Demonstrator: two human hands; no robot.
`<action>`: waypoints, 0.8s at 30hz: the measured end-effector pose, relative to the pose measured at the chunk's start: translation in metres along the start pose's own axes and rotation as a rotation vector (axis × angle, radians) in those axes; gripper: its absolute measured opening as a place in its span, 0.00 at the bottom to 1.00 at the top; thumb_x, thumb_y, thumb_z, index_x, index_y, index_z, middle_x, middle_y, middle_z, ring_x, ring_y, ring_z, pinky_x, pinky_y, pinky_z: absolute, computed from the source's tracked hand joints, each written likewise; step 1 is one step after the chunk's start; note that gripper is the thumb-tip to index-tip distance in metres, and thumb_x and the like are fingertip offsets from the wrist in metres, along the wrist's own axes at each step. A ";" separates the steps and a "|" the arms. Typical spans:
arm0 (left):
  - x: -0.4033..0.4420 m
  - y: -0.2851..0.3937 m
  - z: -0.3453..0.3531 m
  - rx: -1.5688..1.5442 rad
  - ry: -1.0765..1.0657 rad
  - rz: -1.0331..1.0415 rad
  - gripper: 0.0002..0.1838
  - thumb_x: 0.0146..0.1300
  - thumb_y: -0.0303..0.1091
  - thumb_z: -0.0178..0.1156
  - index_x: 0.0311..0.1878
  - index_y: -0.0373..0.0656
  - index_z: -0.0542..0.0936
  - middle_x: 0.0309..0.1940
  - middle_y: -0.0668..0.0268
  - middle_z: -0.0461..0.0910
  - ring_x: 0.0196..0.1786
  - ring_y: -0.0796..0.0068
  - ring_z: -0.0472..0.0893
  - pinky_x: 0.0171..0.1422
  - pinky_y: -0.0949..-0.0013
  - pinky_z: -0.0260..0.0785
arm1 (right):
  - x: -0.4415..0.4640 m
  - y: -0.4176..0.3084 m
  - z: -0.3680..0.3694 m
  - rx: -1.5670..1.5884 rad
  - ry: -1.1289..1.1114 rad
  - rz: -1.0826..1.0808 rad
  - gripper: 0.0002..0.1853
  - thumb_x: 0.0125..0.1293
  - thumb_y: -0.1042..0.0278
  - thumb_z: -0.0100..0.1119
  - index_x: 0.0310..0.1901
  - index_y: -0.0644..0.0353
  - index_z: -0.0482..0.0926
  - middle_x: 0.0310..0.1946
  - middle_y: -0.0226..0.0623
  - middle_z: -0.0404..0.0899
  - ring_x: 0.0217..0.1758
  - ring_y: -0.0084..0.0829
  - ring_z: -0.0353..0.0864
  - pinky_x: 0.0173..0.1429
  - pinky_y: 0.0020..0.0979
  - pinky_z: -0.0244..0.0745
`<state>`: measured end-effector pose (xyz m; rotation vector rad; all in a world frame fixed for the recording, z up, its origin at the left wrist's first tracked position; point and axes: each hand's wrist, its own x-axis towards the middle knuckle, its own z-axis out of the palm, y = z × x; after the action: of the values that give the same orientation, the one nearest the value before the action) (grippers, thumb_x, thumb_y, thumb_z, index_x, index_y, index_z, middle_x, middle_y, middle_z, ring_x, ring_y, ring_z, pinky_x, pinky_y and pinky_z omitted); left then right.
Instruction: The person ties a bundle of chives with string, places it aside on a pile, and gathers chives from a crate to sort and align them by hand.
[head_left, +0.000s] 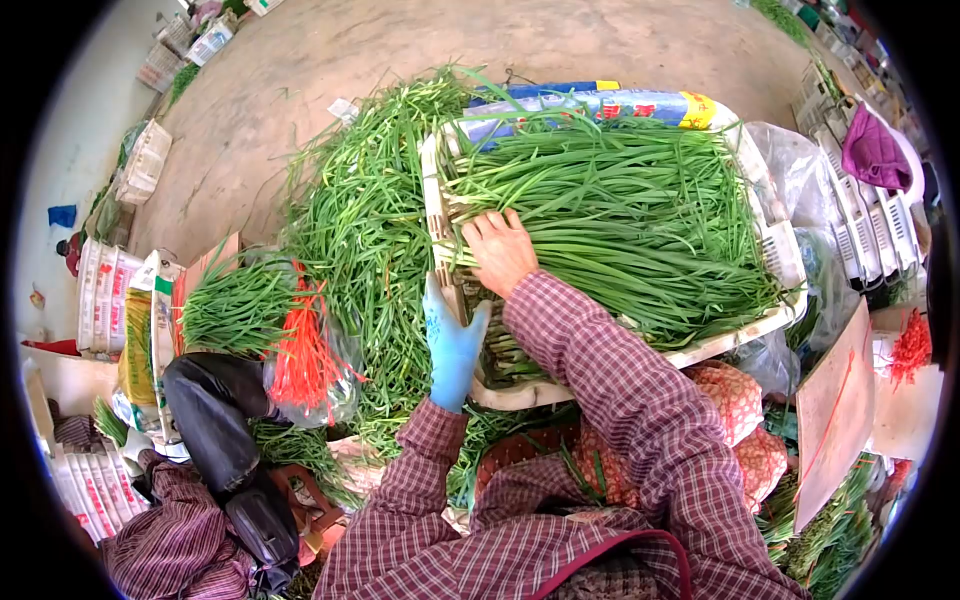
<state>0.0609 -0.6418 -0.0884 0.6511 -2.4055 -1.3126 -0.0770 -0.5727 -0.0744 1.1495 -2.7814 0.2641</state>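
Plaid sleeves (pixel 620 380); left grip (pixel 452 340) splayed by crate (pixel 783 245); right grip (pixel 500 250) on greens (pixel 640 210) inside, hold unclear; likely limp, grasp the stems (pixel 555 236).

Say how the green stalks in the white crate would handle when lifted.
The long green stalks would probably flop, as many visibly curve. A handful may slip apart, since they seem to lie loose. Being thin, they might crease if squeezed.
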 end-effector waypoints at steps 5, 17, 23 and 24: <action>0.000 -0.002 0.002 0.001 0.002 0.013 0.51 0.55 0.39 0.69 0.72 0.29 0.47 0.65 0.42 0.58 0.66 0.47 0.64 0.69 0.57 0.58 | -0.011 0.064 -0.046 0.292 0.199 0.055 0.20 0.53 0.58 0.66 0.42 0.55 0.68 0.30 0.36 0.77 0.28 0.36 0.78 0.33 0.38 0.76; -0.002 0.013 -0.001 0.011 -0.006 -0.004 0.50 0.56 0.38 0.68 0.72 0.29 0.47 0.65 0.43 0.60 0.66 0.47 0.65 0.68 0.58 0.60 | 0.057 0.058 -0.023 0.160 0.026 -0.215 0.31 0.48 0.51 0.71 0.52 0.59 0.77 0.56 0.39 0.72 0.61 0.38 0.70 0.66 0.46 0.65; -0.003 0.006 0.002 -0.002 0.001 0.020 0.50 0.56 0.38 0.68 0.72 0.29 0.47 0.66 0.43 0.58 0.68 0.47 0.63 0.70 0.57 0.58 | 0.081 0.049 -0.022 0.046 -0.518 -0.067 0.56 0.44 0.39 0.73 0.70 0.64 0.58 0.68 0.47 0.61 0.72 0.43 0.59 0.76 0.48 0.51; -0.003 0.008 0.001 -0.014 -0.003 -0.003 0.50 0.55 0.37 0.68 0.72 0.30 0.47 0.65 0.44 0.59 0.67 0.48 0.63 0.69 0.57 0.58 | 0.081 0.048 -0.022 0.069 -0.550 -0.040 0.57 0.45 0.39 0.72 0.71 0.62 0.56 0.67 0.46 0.63 0.72 0.41 0.59 0.77 0.47 0.48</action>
<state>0.0615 -0.6361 -0.0823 0.6492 -2.3970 -1.3310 -0.1673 -0.5903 -0.0444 1.4825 -3.2254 0.0400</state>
